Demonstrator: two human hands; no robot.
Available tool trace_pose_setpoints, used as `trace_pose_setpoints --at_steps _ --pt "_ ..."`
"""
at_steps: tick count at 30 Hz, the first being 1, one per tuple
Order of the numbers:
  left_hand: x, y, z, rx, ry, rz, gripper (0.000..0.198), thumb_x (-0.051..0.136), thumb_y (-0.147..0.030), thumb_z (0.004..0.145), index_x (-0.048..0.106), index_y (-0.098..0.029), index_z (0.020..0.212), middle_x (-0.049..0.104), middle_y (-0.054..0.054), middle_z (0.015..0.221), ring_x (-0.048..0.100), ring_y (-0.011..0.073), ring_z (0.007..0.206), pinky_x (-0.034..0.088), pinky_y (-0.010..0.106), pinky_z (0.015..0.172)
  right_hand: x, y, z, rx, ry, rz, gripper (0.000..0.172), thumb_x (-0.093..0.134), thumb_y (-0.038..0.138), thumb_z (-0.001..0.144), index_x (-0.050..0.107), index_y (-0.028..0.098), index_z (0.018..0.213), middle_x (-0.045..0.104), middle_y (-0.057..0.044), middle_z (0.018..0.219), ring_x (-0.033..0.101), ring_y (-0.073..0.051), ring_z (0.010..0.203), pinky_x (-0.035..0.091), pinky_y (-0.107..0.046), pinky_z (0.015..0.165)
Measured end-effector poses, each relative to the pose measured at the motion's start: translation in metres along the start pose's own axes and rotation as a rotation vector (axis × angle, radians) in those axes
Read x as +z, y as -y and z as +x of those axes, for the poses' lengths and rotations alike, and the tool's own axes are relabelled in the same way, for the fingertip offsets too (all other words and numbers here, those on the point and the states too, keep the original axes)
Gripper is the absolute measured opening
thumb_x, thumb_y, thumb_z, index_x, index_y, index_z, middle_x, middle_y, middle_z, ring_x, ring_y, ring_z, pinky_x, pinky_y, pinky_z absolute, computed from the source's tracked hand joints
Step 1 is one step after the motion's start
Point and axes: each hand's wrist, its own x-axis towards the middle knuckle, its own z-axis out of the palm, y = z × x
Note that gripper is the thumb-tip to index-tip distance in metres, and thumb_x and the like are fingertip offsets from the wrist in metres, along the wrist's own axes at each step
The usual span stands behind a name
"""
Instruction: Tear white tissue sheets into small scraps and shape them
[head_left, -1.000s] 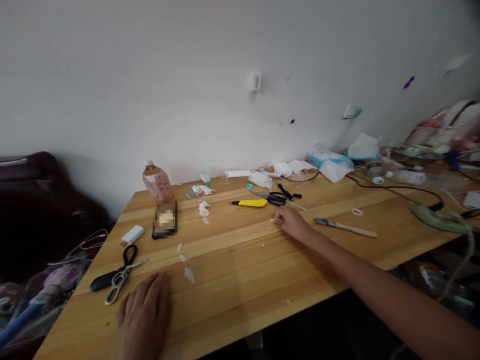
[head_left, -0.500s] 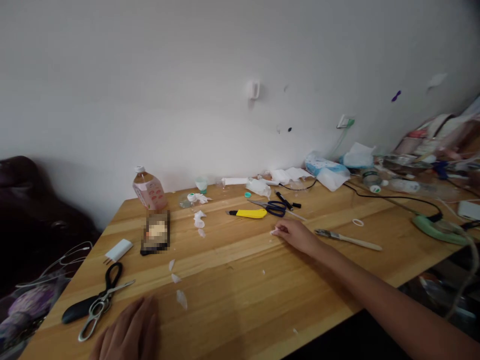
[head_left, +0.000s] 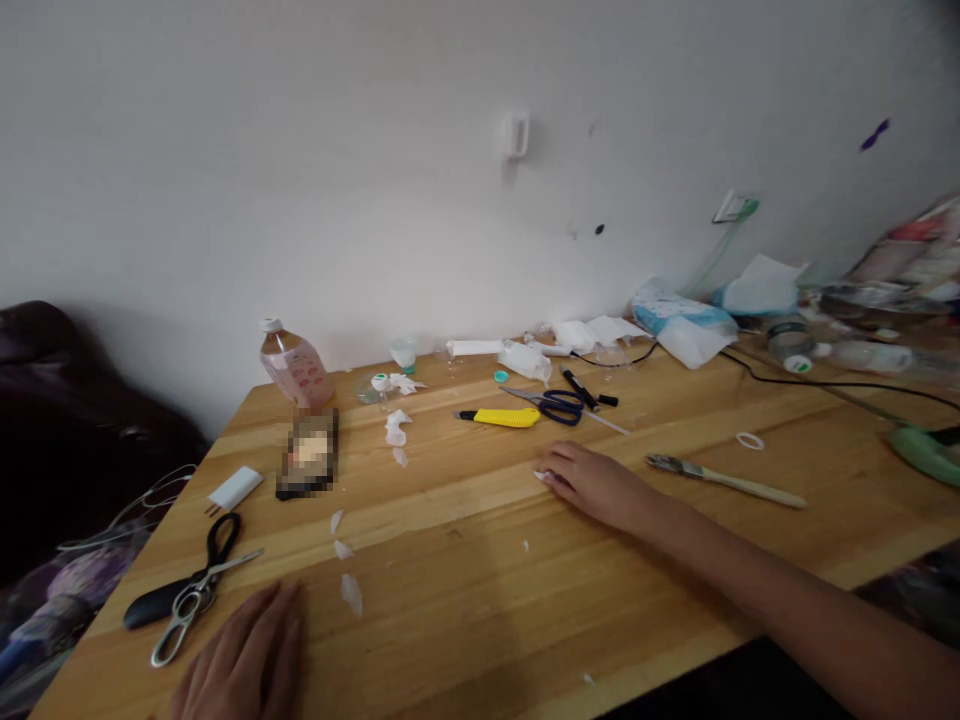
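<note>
My left hand (head_left: pixel 244 655) lies flat on the wooden table (head_left: pixel 427 610), fingers stretched out and holding nothing. Beside it are black-handled scissors (head_left: pixel 217 545) and small metal scissors (head_left: pixel 187 603), overlapping. At the middle of the table, the fingertips of my right hand (head_left: pixel 581 480) are closed on a small white scrap (head_left: pixel 541 475) at the tabletop. Beyond that hand lie a yellow utility knife (head_left: pixel 504 417) and dark blue-handled scissors (head_left: pixel 559 406). To its right rests a flat brush (head_left: pixel 727 480). More pale scraps (head_left: pixel 351 594) are scattered between my hands.
A pink-labelled bottle (head_left: pixel 296 368), a blurred-out dark item (head_left: pixel 307 455) and a white charger (head_left: pixel 235 489) stand or lie at the left. Along the wall are a black marker (head_left: pixel 579 389), a tissue pack (head_left: pixel 686 322) and plastic bottles (head_left: pixel 791 345). A white ring (head_left: pixel 750 441) lies near the brush.
The view has shifted a little. My right hand has lowered and flattened somewhat, its fingertips still at the white scrap. My left hand stays resting on the table.
</note>
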Motion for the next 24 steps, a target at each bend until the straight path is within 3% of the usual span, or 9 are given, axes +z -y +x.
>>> trace_pose_setpoints --at_steps 6,14,21,24 --pt "-0.009 -0.013 0.002 -0.002 -0.078 -0.036 0.053 0.031 -0.053 0.097 0.064 -0.025 0.128 0.065 0.008 0.138 0.059 0.0313 0.127 0.046 0.054 0.105 0.005 -0.01 0.021 -0.087 0.11 -0.04 0.018 0.062 0.034 0.097 0.065 0.016 0.099 0.066 -0.004 0.103 0.064 -0.018 0.092 0.054 -0.038 0.083" --pt "-0.014 -0.022 0.003 -0.002 -0.07 -0.025 0.05 0.032 -0.051 0.099 0.062 -0.024 0.129 0.063 0.008 0.137 0.057 0.0311 0.128 0.041 0.056 0.111 0.003 -0.013 0.033 -0.102 0.206 -0.097 0.019 0.062 0.035 0.098 0.066 0.017 0.102 0.068 -0.005 0.104 0.066 -0.018 0.092 0.056 -0.038 0.084" --pt "-0.018 -0.028 0.005 0.003 -0.078 -0.031 0.055 0.031 -0.052 0.098 0.063 -0.02 0.129 0.063 0.01 0.136 0.057 0.0317 0.127 0.039 0.054 0.113 0.017 -0.005 0.027 -0.03 0.153 -0.127 0.022 0.064 0.035 0.097 0.066 0.016 0.11 0.067 -0.007 0.112 0.066 -0.019 0.097 0.057 -0.04 0.085" --pt "-0.019 -0.031 0.007 -0.007 -0.088 -0.014 0.06 0.028 -0.054 0.098 0.065 -0.018 0.127 0.065 0.011 0.135 0.057 0.0334 0.126 0.04 0.055 0.111 0.008 -0.002 0.034 0.038 0.054 -0.125 0.023 0.063 0.034 0.098 0.066 0.017 0.113 0.067 -0.008 0.116 0.066 -0.02 0.099 0.057 -0.039 0.087"
